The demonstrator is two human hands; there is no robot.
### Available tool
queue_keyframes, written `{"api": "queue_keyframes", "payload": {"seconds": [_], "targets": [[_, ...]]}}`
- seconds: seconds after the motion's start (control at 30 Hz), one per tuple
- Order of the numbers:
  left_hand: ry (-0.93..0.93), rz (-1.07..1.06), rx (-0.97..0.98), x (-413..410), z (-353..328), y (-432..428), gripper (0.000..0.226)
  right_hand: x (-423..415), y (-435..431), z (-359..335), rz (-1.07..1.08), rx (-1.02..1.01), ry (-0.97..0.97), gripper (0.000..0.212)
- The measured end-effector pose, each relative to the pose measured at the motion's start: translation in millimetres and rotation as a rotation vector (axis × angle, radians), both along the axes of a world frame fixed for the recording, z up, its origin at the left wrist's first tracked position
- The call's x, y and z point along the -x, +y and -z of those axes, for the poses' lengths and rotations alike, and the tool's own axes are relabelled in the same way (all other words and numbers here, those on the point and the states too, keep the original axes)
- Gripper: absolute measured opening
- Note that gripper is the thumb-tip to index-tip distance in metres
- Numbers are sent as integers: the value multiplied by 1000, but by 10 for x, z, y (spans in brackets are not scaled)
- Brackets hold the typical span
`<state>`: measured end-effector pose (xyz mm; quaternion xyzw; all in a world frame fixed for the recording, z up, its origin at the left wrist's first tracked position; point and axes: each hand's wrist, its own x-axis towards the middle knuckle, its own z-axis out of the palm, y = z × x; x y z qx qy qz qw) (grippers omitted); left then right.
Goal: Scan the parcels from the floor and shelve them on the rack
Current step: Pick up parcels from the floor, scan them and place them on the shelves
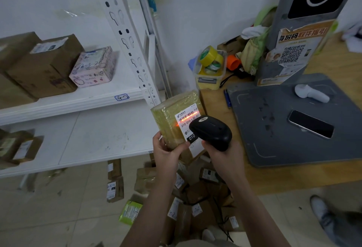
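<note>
My left hand [166,153] grips the lower end of a tape-wrapped yellowish parcel [174,115], held upright in front of the rack. A white shipping label [188,121] faces me. My right hand [225,156] grips a black handheld scanner [211,132] just right of the parcel. Its red beam lies across the label's barcode. Several brown parcels [195,193] lie heaped on the floor below my arms. The white rack [74,101] stands on the left with brown boxes [45,66] and a pink patterned box [94,66] on its upper shelf.
A wooden desk [274,176] on the right carries a grey scanning stand [293,125], a phone [311,123], a white handheld device [311,93] and a tub of tape rolls [211,64]. Another person's shoe [321,211] is at lower right. A green packet [131,212] lies on the floor tiles.
</note>
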<state>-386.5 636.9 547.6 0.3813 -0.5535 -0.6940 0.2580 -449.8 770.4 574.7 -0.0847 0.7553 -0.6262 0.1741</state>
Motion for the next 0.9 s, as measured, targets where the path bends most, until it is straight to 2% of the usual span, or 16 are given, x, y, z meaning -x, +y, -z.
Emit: {"api": "queue_keyframes", "payload": {"seconds": [0.23, 0.37, 0.4, 0.5, 0.57, 0.67, 0.9], "targets": [[-9, -15, -13, 27, 7, -7, 77, 69, -4, 81, 36, -23, -12, 24], [-30, -59, -47, 32, 14, -18, 75, 256, 68, 266, 151, -81, -21, 9], [-32, -67, -60, 29, 10, -15, 74, 308, 98, 361, 185, -108, -45, 13], [-43, -92, -94, 5, 15, -33, 71, 448, 204, 717, 238, -230, -168, 42], [-58, -97, -103, -8, 17, -42, 70, 541, 276, 971, 245, -323, -252, 51], [-52, -106, -111, -10, -12, -35, 69, 644, 344, 1290, 190, -436, -299, 45], [-53, -119, -106, -4, 18, -94, 68, 741, 370, 1601, 108, -609, -252, 39]]}}
